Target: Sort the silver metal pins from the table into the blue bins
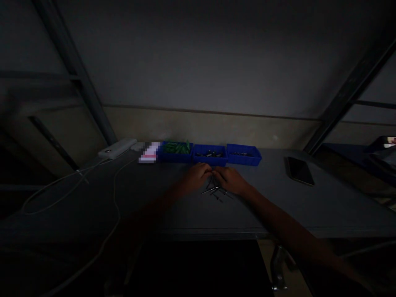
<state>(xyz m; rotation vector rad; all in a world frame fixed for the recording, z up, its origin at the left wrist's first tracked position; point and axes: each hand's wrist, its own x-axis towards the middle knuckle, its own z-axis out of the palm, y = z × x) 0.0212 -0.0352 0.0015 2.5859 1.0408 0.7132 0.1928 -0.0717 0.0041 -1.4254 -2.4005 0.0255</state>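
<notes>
Over the middle of the grey table, my left hand (197, 175) and my right hand (230, 179) meet at their fingertips. The fingers of both are closed, and whatever they hold is too small and dark to make out. Just below them several thin metal rods (213, 189) lie in a loose heap, some with a thicker middle part. Behind the hands, three blue bins stand in a row. Green slender pieces (177, 147) fill the left bin (175, 158). Small metal parts lie in the middle bin (210, 161), and thin metal pins in the right bin (244, 159).
A dark phone (299, 170) lies on the table (262, 206) at the right. At the left are a white power strip (118, 148) and a white cable (115, 194) that runs over the front edge. A pixelated card (149, 154) touches the left bin. Metal posts flank the table.
</notes>
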